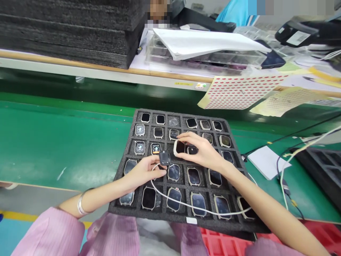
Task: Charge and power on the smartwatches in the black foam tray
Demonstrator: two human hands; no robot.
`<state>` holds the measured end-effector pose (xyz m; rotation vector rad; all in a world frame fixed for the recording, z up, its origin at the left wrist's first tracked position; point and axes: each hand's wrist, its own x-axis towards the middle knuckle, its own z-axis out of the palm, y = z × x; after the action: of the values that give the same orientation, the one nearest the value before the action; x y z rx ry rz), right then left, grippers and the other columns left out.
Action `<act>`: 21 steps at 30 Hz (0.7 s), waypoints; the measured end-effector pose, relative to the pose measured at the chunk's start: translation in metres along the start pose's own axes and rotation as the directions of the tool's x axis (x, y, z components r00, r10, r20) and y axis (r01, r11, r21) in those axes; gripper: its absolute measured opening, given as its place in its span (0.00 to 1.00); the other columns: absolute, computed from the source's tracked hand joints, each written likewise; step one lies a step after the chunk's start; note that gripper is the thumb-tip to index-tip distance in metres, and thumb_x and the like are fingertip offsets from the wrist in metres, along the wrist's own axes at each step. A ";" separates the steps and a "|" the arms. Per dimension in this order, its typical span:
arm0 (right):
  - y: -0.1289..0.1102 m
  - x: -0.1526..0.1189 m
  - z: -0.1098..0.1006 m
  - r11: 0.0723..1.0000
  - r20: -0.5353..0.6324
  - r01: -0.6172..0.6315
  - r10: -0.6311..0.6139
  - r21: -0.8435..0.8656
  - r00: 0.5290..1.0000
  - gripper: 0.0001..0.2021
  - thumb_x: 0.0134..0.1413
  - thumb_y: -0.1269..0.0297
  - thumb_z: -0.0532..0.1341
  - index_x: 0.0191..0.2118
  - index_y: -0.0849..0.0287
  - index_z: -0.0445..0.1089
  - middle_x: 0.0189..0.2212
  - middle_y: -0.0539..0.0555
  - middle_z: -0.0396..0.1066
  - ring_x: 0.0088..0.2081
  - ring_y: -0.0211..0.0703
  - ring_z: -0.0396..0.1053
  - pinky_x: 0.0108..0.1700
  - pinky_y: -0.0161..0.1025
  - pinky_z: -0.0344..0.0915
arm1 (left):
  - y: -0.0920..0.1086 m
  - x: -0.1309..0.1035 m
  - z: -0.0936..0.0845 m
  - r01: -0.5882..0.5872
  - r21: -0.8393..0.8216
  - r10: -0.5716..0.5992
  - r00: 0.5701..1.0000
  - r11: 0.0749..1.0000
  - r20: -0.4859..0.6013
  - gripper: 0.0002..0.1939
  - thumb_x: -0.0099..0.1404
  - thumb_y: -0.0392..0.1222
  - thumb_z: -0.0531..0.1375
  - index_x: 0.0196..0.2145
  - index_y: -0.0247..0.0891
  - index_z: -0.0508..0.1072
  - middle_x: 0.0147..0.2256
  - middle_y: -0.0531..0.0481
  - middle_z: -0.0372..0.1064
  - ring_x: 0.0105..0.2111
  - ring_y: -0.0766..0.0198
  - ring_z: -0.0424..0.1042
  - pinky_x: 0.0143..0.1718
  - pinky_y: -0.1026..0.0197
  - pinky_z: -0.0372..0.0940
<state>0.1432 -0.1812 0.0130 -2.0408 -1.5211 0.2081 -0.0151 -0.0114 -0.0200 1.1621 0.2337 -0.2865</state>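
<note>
A black foam tray (pixel 138 113) with several pockets holding smartwatch bodies lies on the green belt in front of me. My left hand (pixel 144 172) pinches a small black connector puck (pixel 164 158) on the end of a white cable (pixel 186 205) that trails across the tray's lower rows to the right. My right hand (pixel 204 151) grips a cream-cased watch body (pixel 179 147) tilted up on edge, just right of the puck, over the tray's middle row. A silver bangle sits on my left wrist.
Green conveyor belt (pixel 53 142) extends left. A stack of black foam sheets (pixel 71 28) stands back left. Clear trays under white paper (pixel 202 44), a red-dotted sticker sheet (pixel 239 92), a white pad (pixel 268 161), cables and another black tray (pixel 323 167) lie right. A person sits behind.
</note>
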 end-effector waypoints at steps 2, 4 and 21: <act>-0.010 -0.004 0.002 0.996 -0.020 0.045 -0.044 0.075 0.999 0.17 0.54 0.59 0.64 0.48 0.59 0.66 0.47 0.58 0.68 0.49 0.51 0.67 0.51 0.49 0.67 | -0.002 0.001 0.001 -0.019 0.018 0.019 1.000 1.000 0.012 0.17 0.53 0.40 0.67 0.39 0.34 0.69 0.36 0.51 0.66 0.28 0.71 0.60 0.32 0.65 0.54; -0.019 -0.007 0.011 0.993 0.026 0.096 -0.098 0.074 0.995 0.18 0.55 0.60 0.64 0.50 0.59 0.65 0.47 0.59 0.69 0.50 0.52 0.67 0.51 0.50 0.67 | -0.003 0.001 0.001 -0.045 0.048 0.044 0.999 0.998 0.025 0.18 0.51 0.40 0.68 0.39 0.34 0.69 0.35 0.52 0.65 0.26 0.72 0.57 0.29 0.66 0.53; -0.023 -0.021 0.040 0.985 0.104 0.151 -0.160 0.089 0.982 0.22 0.62 0.61 0.58 0.59 0.62 0.57 0.49 0.63 0.65 0.48 0.50 0.68 0.48 0.48 0.71 | -0.012 0.001 0.005 -0.048 0.234 0.065 0.996 0.971 -0.067 0.15 0.57 0.48 0.63 0.33 0.32 0.69 0.20 0.57 0.60 0.16 0.74 0.57 0.15 0.70 0.53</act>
<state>0.0998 -0.1819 -0.0117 -1.8646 -1.7027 0.3207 -0.0182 -0.0202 -0.0292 1.4101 0.2359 -0.2243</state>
